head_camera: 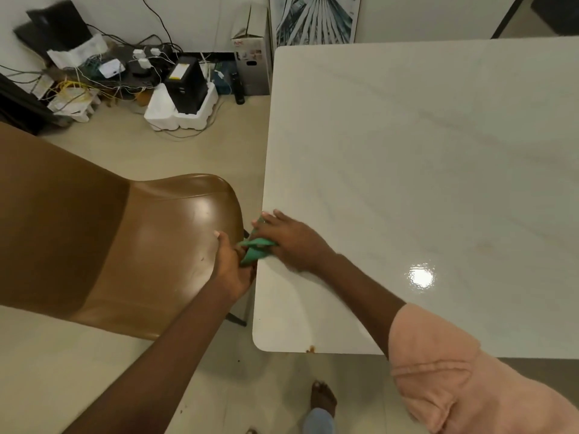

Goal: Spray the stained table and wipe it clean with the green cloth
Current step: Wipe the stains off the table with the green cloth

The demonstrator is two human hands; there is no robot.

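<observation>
Wiping stage, left edge of the desk

The right hand (289, 242) presses the crumpled green cloth (255, 247) with flat fingers on the white marble-pattern desk (407, 151); the left hand (233, 264) pinches its overhang. A brown stain (310, 349) remains at the near edge.

brown chair (150, 245), tangled floor cables (94, 76)
</observation>
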